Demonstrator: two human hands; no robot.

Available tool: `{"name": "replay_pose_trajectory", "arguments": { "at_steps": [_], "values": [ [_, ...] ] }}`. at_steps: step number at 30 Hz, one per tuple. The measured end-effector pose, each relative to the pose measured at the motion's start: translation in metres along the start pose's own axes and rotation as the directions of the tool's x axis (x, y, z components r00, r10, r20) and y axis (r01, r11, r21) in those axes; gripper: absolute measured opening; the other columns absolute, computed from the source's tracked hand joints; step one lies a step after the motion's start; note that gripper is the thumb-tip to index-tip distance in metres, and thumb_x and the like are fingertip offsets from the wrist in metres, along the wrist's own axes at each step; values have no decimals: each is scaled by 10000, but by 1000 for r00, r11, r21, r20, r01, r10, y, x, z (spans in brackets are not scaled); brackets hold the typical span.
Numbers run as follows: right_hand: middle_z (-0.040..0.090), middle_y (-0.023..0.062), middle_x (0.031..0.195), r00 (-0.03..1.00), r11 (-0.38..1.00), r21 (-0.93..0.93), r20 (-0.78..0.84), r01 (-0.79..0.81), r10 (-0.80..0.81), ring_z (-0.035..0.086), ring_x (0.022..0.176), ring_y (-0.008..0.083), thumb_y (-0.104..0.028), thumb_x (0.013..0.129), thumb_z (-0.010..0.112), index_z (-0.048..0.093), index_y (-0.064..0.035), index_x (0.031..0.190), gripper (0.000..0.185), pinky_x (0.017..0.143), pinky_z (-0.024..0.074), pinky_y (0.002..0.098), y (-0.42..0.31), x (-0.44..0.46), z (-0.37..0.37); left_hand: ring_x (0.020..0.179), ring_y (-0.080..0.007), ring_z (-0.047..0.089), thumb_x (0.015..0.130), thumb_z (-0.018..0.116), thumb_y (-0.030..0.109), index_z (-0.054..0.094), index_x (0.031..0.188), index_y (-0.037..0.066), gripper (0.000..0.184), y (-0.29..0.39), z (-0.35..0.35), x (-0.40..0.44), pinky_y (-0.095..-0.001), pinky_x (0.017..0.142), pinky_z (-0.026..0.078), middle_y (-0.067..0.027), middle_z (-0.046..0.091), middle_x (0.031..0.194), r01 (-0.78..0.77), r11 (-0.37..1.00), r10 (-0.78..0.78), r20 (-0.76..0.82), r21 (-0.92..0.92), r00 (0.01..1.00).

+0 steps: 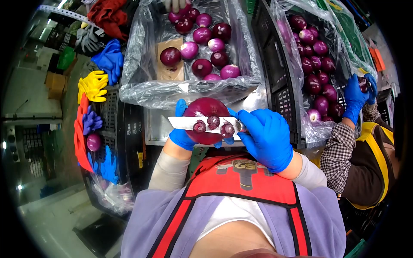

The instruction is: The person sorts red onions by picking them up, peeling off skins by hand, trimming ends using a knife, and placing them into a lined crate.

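A large red onion (206,106) is in my left hand (182,136), which wears a blue glove and wraps around its left side and underside. My right hand (267,139), also in a blue glove, grips a knife whose handle is mostly hidden by the fingers. The knife's flat pale blade (180,123) lies across the front of the onion, pointing left. Three small cut onion ends (199,126) sit on the blade. Behind my hands stands a crate lined with clear plastic (142,91), holding several red onions (201,68).
A grey-gloved hand (174,5) reaches into the lined crate's far end. On the right, a co-worker's blue-gloved hands (355,96) hold an onion beside another onion crate (282,101). Yellow gloves (92,86), other gloves and a loose onion (93,142) lie along the left.
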State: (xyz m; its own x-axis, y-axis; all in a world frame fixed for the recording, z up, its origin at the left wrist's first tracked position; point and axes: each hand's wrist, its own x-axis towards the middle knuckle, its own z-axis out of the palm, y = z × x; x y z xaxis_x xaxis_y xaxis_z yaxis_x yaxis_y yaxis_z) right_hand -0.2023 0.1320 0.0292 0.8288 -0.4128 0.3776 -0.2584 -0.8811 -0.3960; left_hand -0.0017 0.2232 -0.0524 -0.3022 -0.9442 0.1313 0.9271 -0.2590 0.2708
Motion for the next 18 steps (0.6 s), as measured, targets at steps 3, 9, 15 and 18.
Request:
{"name": "replay_pose_trajectory", "arguments": {
  "at_steps": [3,9,15,18],
  "values": [
    [511,51,745,996,998,-6,-66,62,-62,526,656,230,-150,711,706,591,-109,1132,438,565,422,356,2,3,2,1019,-537,555,737,466,782,391,1340,-27,1011,2,-11,-2,-490,621,578,-333,468,1261,60,998,-59,55,-18,997],
    [545,65,778,997,997,34,-46,68,-67,548,675,253,-139,705,710,583,-89,1098,416,565,433,376,4,6,2,993,-562,550,747,435,780,422,1326,0,972,-1,-8,-5,-589,693,541,-338,481,1246,57,984,-58,0,-168,998],
    [544,61,775,997,997,25,-34,77,-76,550,677,251,-144,725,704,585,-101,1100,396,566,433,375,10,4,2,985,-578,542,754,416,781,432,1323,7,961,-1,-12,-7,-632,730,506,-328,491,1247,55,981,-65,-48,-188,997],
    [544,59,775,999,998,31,-15,51,-50,550,676,250,-149,731,703,585,-108,1103,393,564,432,373,14,3,0,1001,-588,530,753,425,778,427,1329,7,962,-1,-12,-5,-636,756,494,-320,478,1270,17,987,-29,-75,-160,997]
  ]
}}
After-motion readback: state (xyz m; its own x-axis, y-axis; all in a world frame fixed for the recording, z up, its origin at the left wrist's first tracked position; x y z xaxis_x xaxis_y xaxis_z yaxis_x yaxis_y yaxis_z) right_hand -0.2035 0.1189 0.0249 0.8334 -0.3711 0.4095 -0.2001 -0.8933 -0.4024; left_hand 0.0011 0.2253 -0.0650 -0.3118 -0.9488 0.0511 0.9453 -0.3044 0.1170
